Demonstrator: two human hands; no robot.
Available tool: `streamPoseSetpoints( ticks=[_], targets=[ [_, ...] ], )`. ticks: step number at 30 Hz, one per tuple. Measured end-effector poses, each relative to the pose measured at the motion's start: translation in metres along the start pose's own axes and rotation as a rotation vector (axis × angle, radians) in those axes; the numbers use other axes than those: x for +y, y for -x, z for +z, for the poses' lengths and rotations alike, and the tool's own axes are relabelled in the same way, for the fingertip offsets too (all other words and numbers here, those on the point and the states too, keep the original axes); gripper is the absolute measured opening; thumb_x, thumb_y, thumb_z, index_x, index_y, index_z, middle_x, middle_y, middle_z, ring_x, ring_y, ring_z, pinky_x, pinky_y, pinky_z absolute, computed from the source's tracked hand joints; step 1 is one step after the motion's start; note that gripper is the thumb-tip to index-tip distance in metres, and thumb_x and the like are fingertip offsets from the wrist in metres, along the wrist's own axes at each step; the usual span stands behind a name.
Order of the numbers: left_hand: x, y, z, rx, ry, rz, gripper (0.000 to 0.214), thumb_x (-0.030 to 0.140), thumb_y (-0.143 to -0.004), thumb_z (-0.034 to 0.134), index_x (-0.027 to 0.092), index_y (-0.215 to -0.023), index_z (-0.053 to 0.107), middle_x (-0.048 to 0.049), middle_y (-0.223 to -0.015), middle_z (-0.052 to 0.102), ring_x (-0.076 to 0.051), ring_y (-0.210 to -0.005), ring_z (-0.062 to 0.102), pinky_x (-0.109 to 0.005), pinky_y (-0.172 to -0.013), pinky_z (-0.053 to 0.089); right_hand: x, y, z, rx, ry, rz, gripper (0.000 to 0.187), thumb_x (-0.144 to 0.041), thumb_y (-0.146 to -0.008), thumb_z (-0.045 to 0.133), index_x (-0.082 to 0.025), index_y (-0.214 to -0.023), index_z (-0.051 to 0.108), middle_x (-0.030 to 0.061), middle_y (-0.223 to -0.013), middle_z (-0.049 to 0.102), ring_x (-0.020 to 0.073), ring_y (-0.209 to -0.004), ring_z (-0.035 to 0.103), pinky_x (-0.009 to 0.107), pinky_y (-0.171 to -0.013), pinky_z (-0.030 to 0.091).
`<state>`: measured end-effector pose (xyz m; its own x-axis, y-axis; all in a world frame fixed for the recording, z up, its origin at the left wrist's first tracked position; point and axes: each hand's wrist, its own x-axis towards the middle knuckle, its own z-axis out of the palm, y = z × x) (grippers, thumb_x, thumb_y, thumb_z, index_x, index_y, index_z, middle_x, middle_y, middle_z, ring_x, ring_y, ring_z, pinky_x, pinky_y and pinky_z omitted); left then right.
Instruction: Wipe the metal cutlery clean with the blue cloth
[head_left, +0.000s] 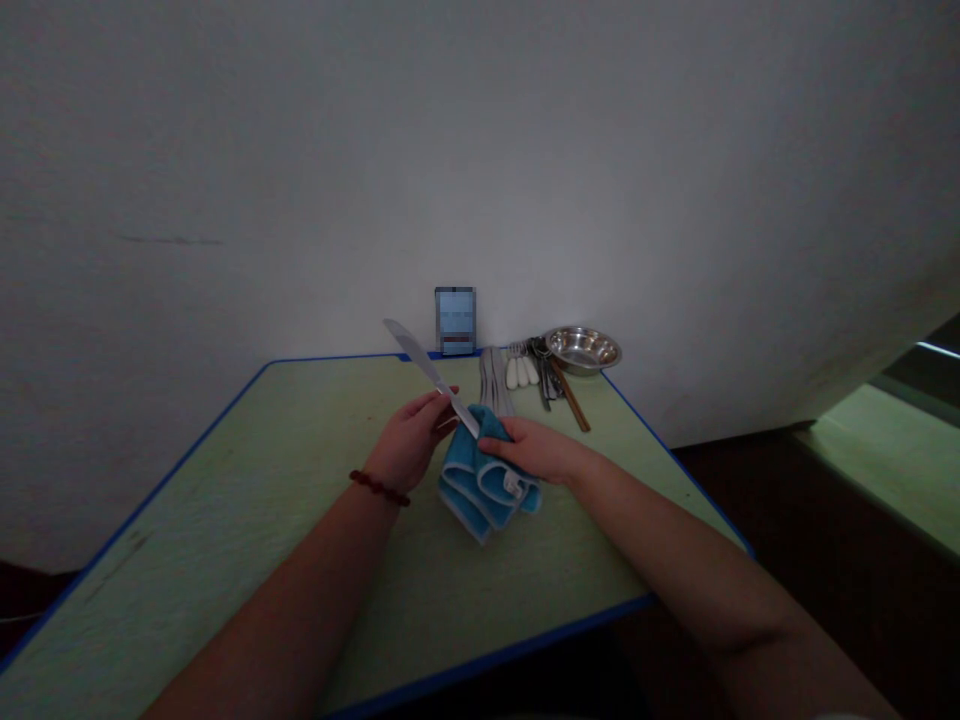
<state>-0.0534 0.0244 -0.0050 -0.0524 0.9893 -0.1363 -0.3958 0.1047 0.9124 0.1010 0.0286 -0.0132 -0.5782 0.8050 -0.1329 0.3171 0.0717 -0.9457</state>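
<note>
My left hand (411, 440) pinches the middle of a silver table knife (420, 362), whose blade points up and to the far left. My right hand (536, 450) is closed on a folded blue cloth (480, 485) wrapped round the knife's near end. Both hands hover just above the green table (262, 480), near its middle. A red bead bracelet (379, 488) circles my left wrist.
At the table's far edge lie a row of cutlery (525, 372), wooden chopsticks (574, 400) and a steel bowl (583, 348). A small blue-framed card (455, 320) leans on the white wall. Another green surface (892, 450) stands to the right across a dark gap.
</note>
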Motion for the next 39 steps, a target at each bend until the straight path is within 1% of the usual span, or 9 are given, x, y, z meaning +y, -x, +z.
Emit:
streamPoseSetpoints(
  ticks=[2, 6, 9, 12, 19, 26, 32, 36, 39],
  targets=[
    [-0.0002, -0.0015, -0.0003, 0.022, 0.002, 0.004, 0.015, 0.025, -0.066, 0.056, 0.015, -0.076, 0.062, -0.0018, -0.068, 0.060, -0.011, -0.066, 0.056, -0.023, -0.064, 0.043, -0.0009, 0.0002, -0.0004, 0.004, 0.015, 0.001, 0.015, -0.029, -0.078, 0.047, -0.019, -0.082, 0.056, -0.0011, -0.076, 0.061, 0.0107, -0.066, 0.055, 0.027, -0.067, 0.046],
    [-0.0021, -0.0031, 0.0000, 0.083, 0.017, 0.016, 0.010, 0.021, -0.064, 0.058, 0.015, -0.073, 0.060, 0.0014, -0.063, 0.057, -0.007, -0.059, 0.052, -0.020, -0.060, 0.041, -0.0021, 0.0008, -0.0017, 0.024, 0.107, -0.015, 0.016, -0.030, -0.077, 0.047, -0.018, -0.081, 0.057, -0.0009, -0.076, 0.061, 0.0115, -0.068, 0.054, 0.027, -0.067, 0.045],
    [-0.0034, -0.0037, -0.0003, 0.095, 0.011, 0.037, 0.008, 0.021, -0.062, 0.061, 0.015, -0.064, 0.057, 0.0029, -0.058, 0.054, -0.006, -0.055, 0.050, -0.018, -0.058, 0.040, -0.0012, 0.0008, -0.0027, 0.022, 0.129, -0.020, 0.017, -0.030, -0.077, 0.047, -0.018, -0.083, 0.057, -0.0003, -0.078, 0.061, 0.0118, -0.069, 0.055, 0.027, -0.067, 0.045],
    [-0.0047, -0.0049, -0.0016, 0.098, -0.009, 0.042, 0.009, 0.021, -0.060, 0.062, 0.014, -0.061, 0.056, 0.0027, -0.057, 0.053, -0.006, -0.055, 0.049, -0.018, -0.056, 0.040, 0.0007, 0.0000, -0.0034, 0.018, 0.175, -0.036, 0.018, -0.031, -0.077, 0.047, -0.018, -0.084, 0.057, 0.0001, -0.080, 0.062, 0.0125, -0.071, 0.055, 0.028, -0.068, 0.045],
    [-0.0076, -0.0071, -0.0034, 0.092, -0.057, 0.050, 0.010, 0.022, -0.057, 0.065, 0.016, -0.058, 0.057, 0.0027, -0.057, 0.052, -0.006, -0.054, 0.048, -0.020, -0.058, 0.040, 0.0037, -0.0015, -0.0027, 0.012, 0.172, -0.032, 0.016, -0.030, -0.076, 0.048, -0.019, -0.083, 0.057, -0.0012, -0.077, 0.062, 0.0115, -0.067, 0.055, 0.028, -0.067, 0.045],
    [-0.0080, -0.0067, -0.0048, 0.061, -0.114, 0.035, 0.010, 0.023, -0.056, 0.065, 0.016, -0.059, 0.059, 0.0024, -0.057, 0.054, -0.007, -0.055, 0.047, -0.017, -0.054, 0.038, 0.0025, -0.0005, -0.0045, 0.007, 0.233, -0.057, 0.017, -0.030, -0.076, 0.047, -0.017, -0.082, 0.057, -0.0001, -0.077, 0.061, 0.0121, -0.068, 0.054, 0.028, -0.069, 0.044],
    [-0.0083, -0.0055, -0.0033, 0.015, -0.188, 0.011, 0.016, 0.027, -0.055, 0.066, 0.014, -0.061, 0.060, 0.0004, -0.061, 0.057, -0.009, -0.060, 0.052, -0.020, -0.061, 0.040, 0.0016, -0.0001, -0.0049, 0.001, 0.241, -0.052, 0.017, -0.030, -0.076, 0.047, -0.018, -0.083, 0.057, -0.0001, -0.078, 0.061, 0.0122, -0.069, 0.054, 0.029, -0.069, 0.044],
    [-0.0084, -0.0045, -0.0018, 0.003, -0.196, 0.006, 0.012, 0.026, -0.056, 0.065, 0.016, -0.060, 0.060, 0.0005, -0.060, 0.057, -0.010, -0.062, 0.053, -0.022, -0.064, 0.041, 0.0011, 0.0000, -0.0042, 0.022, 0.245, -0.049, 0.016, -0.030, -0.076, 0.048, -0.018, -0.081, 0.057, 0.0003, -0.077, 0.061, 0.0125, -0.068, 0.054, 0.030, -0.070, 0.044],
    [-0.0090, -0.0042, -0.0015, 0.007, -0.199, 0.007, 0.012, 0.026, -0.056, 0.064, 0.016, -0.060, 0.060, 0.0001, -0.061, 0.058, -0.011, -0.063, 0.054, -0.022, -0.063, 0.042, 0.0016, -0.0002, -0.0043, 0.004, 0.210, -0.041, 0.017, -0.030, -0.076, 0.047, -0.018, -0.082, 0.057, 0.0004, -0.077, 0.061, 0.0123, -0.068, 0.054, 0.029, -0.070, 0.044]
  ],
)
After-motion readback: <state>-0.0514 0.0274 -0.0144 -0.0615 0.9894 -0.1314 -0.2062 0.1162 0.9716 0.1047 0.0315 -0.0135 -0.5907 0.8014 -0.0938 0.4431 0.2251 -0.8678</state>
